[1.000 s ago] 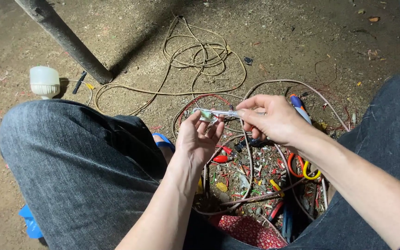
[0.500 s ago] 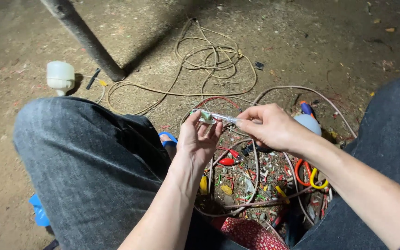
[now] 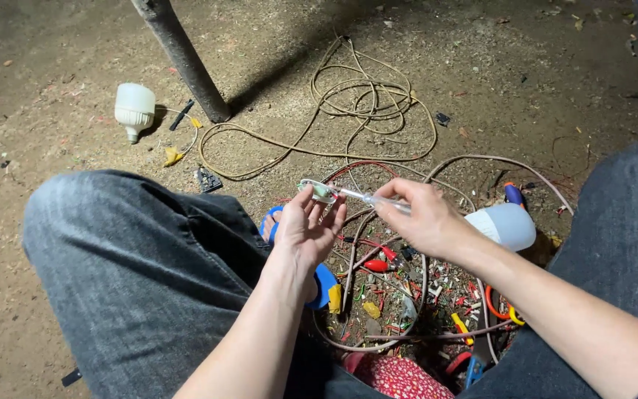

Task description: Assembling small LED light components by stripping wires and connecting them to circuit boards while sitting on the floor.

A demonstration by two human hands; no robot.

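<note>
matt grey denim trousers; smooth white plastic bulb; rough, dusty dirt ground; dull rubber-sheathed cable.

Left hand: raised between the knees, palm turned up and toward the wearer, fingers loosely curled with the fingertips uppermost. Left forearm bare, rising from bottom centre. Right hand: entering from the right, back of hand up, thumb and forefinger pinched together, pointing toward the left hand. Right forearm bare.
</note>
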